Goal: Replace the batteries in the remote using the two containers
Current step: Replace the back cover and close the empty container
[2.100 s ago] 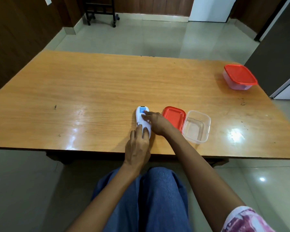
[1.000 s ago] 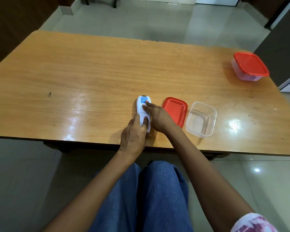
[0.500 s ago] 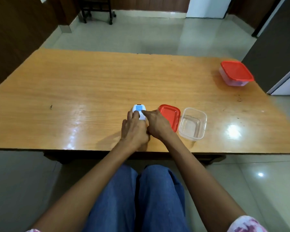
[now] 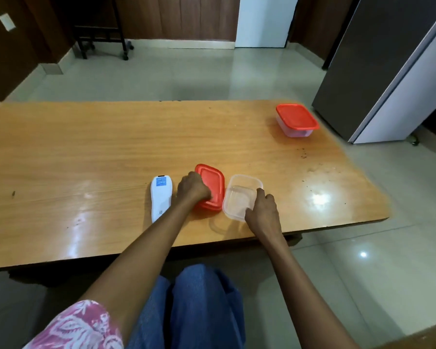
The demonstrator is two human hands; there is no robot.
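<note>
- Head view: a wooden surface (image 4: 111,147) is seen from above, with the task's things gathered near the middle of its near edge.
- A white remote (image 4: 161,197) is laid flat on the surface, lengthwise from the near edge towards the far edge, with a blue label at its far end. It is touched by neither hand.
- Just to the right of the remote, a red lid (image 4: 213,183) is seen lying beside a clear open box (image 4: 242,195); the lid's right edge is just beside or touching the box, and which cannot be told.
- The left hand (image 4: 193,190) is placed on the left part of the red lid, fingers curled downward into a loose fist. Whether the lid is gripped or only pressed cannot be told.
- The right hand (image 4: 262,210) is set at the near right corner of the clear box, with fingers wrapped over its rim and the thumb at the near wall, so the box is held.
- A second clear box closed with a red lid (image 4: 297,120) is stood at the far right corner of the surface, well apart from both hands.
- Blue trousers (image 4: 199,306) are seen below the near edge, and a pink patterned sleeve (image 4: 78,326) on the left arm.
</note>
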